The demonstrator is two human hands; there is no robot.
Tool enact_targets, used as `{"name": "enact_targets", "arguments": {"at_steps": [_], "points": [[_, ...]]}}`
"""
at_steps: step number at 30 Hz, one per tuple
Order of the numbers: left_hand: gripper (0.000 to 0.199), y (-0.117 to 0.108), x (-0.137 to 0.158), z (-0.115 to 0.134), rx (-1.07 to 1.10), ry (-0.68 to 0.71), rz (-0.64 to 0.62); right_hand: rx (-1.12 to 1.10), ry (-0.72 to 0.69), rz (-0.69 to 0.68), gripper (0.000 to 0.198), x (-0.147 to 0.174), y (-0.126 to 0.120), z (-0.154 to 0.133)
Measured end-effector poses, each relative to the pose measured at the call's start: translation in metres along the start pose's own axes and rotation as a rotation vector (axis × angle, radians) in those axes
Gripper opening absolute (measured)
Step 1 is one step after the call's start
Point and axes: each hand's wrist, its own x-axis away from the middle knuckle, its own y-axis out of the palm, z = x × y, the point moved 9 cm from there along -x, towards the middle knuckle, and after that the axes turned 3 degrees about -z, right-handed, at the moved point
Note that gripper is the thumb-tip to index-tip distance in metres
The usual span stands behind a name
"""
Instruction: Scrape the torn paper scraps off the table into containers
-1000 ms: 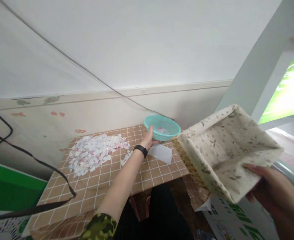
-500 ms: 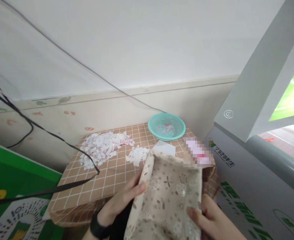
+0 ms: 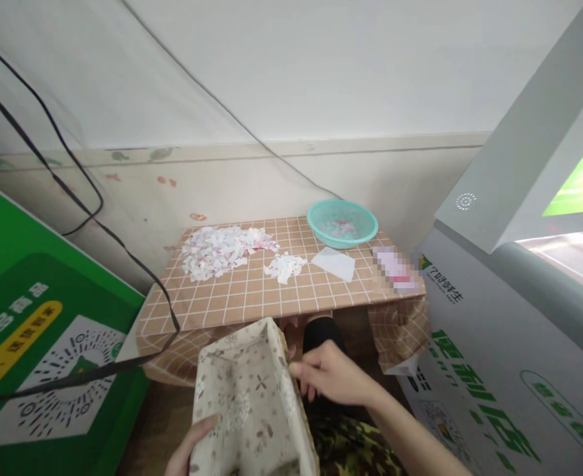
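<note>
A rectangular basket (image 3: 252, 403) with a cream lining printed with brown leaves is tilted in front of me at the near side of the table. Nothing lies inside the part that shows. My left hand (image 3: 194, 444) grips its left wall, thumb over the rim and the other fingers hidden behind. On the opposite side my right hand (image 3: 328, 373) is closed at the right rim, pinching the lining's edge, with woven wicker showing just below the cloth.
Paper scraps lie in a large pile (image 3: 217, 251) and a small pile (image 3: 285, 266) on the checked tablecloth (image 3: 232, 294). A turquoise basin (image 3: 344, 228) holds more scraps. White paper (image 3: 335, 264) and a blurred pink item (image 3: 394, 268) lie nearby. Black cables (image 3: 123, 244) hang at left; a grey machine (image 3: 470, 344) stands at right.
The basket has moved left and down, off the table's front edge. My right hand has shifted from its lower right side to higher along the right rim. My view has shifted too.
</note>
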Motion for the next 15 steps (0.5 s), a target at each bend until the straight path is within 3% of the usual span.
{"name": "enact_targets", "arguments": {"at_steps": [4,5,7,10,15], "points": [[0.042,0.004,-0.012,-0.021,0.131,0.001,-0.049,0.44,-0.066,0.696,0.04,-0.017,-0.147,-0.003],[0.037,0.005,-0.017,-0.023,0.138,0.034,-0.063,0.551,-0.05,0.794,0.032,-0.022,-0.177,-0.002],[0.034,0.007,-0.029,-0.029,0.143,0.056,-0.069,0.707,-0.046,0.83,0.039,-0.039,-0.218,0.003],[0.035,0.019,-0.046,-0.034,0.163,0.095,-0.123,0.844,-0.058,0.795,0.063,-0.058,-0.242,0.013],[0.036,0.045,-0.062,-0.022,0.134,0.298,-0.128,0.879,0.067,0.748,0.078,-0.064,-0.246,0.035]]}}
